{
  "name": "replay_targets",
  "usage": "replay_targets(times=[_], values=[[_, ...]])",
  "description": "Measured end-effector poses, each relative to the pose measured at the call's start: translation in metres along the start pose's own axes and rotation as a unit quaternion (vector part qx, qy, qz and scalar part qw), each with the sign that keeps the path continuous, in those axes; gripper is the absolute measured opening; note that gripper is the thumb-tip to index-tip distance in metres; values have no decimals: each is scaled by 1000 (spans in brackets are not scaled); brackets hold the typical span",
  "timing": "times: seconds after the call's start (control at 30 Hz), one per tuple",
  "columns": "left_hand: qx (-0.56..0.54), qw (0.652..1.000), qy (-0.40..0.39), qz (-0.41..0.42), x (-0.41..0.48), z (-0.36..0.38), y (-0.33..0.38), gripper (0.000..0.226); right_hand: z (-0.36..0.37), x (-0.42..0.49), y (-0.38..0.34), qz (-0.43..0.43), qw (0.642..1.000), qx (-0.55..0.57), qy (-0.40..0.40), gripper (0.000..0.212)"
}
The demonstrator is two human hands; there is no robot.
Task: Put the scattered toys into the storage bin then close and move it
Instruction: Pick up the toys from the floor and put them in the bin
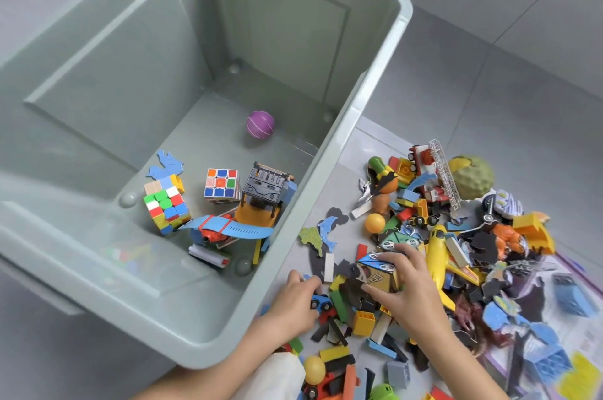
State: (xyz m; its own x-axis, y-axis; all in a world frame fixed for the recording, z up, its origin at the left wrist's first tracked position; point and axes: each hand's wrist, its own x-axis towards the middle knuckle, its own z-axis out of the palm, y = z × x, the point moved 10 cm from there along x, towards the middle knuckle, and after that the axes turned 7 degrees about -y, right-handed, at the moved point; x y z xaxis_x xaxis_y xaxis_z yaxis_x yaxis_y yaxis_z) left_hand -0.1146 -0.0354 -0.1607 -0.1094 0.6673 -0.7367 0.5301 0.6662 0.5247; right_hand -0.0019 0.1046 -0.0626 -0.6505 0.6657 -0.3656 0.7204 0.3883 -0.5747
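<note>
Left forearm comes in from the bottom edge, left hand [295, 298] palm down just beside the near right wall of the storage bin [107, 67], fingers curled round a small blue toy car [319, 299] at the near edge of the toy pile [421, 204]. Right hand [404, 288] reaches in further right, palm down, thumb and fingers wrapped round a printed cube [378, 272] with cartoon faces on blue and tan sides, sitting on top of loose blocks. Storage bin is left of both hands, grey-green, lid off, standing on the grey tiled floor [522, 40]; inside it are two colour puzzle cubes [222, 187], a purple ball [260, 124] and a yellow forklift [261, 204]. Pile lies on the floor right of the bin: bricks, flat puzzle pieces, red fire truck [430, 171], yellow plane [439, 249].
</note>
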Motion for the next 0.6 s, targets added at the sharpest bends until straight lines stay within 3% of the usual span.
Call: replay_targets(times=[0.1, 0.2, 0.3, 0.4, 0.5, 0.6], values=[[-110, 993, 36, 13, -22, -24, 21, 26, -31, -12, -8, 15, 996, 68, 49, 44], [-220, 971, 43, 88, -63, -50, 74, 30, -83, -22, -34, -8, 972, 189, 141, 50], [-309, 926, 51, 210, -116, -101, 135, 32, -138, -32, -90, -97, 943, 228, 223, 45], [-340, 889, 135, 275, -169, -187, 150, 32, -163, -29, -158, -208, 911, 290, 209, 41], [-269, 885, 309, 222, -202, -268, 95, 27, -159, -11, -212, -249, 921, 230, 193, 47], [-184, 900, 392, 56, -196, -293, 10, 32, -107, 20, -266, -271, 955, 67, 96, 50]])
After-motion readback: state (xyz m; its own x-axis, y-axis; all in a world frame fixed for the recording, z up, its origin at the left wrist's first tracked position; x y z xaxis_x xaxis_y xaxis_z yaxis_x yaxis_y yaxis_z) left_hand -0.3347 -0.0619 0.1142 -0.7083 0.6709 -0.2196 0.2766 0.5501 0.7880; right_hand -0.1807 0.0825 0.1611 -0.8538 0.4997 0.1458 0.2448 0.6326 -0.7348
